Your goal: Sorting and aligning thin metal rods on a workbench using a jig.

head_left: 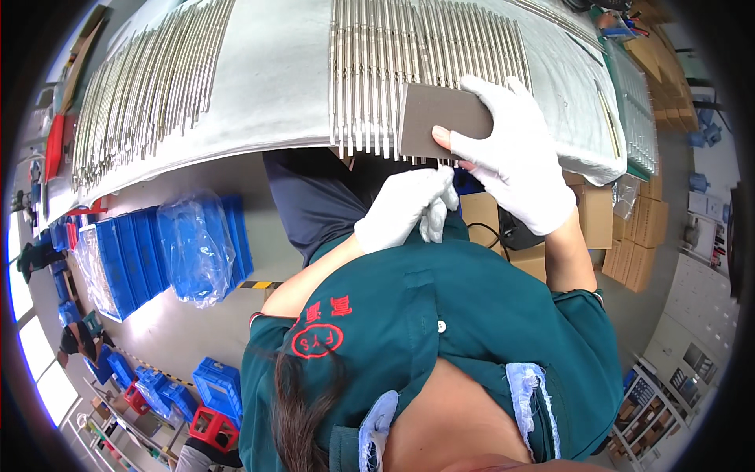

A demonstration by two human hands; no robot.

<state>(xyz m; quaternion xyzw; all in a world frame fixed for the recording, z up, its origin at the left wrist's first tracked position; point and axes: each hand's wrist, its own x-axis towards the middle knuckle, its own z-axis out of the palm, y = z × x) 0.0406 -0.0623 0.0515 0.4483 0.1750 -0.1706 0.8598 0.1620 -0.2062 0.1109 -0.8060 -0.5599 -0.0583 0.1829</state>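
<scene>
Long thin metal rods [377,71] lie side by side in a row on the cloth-covered table in front of me. My right hand [519,153], in a white glove with bare fingertips showing, grips a flat brown-grey rectangular pad [440,118] by its right side. The pad lies over the near ends of several rods and hides them. Just below the pad's near edge, my left hand [409,206], also gloved, has its fingers closed together at the table edge. A rod end seems to reach its fingertips, but what they pinch is hidden.
Another row of metal rods [157,75] covers the table's left part, with bare white cloth [271,71] between. Blue crates [134,252] and a clear plastic bag [197,248] stand left on the floor. Cardboard boxes [638,224] are stacked right. Another person [79,342] is far left.
</scene>
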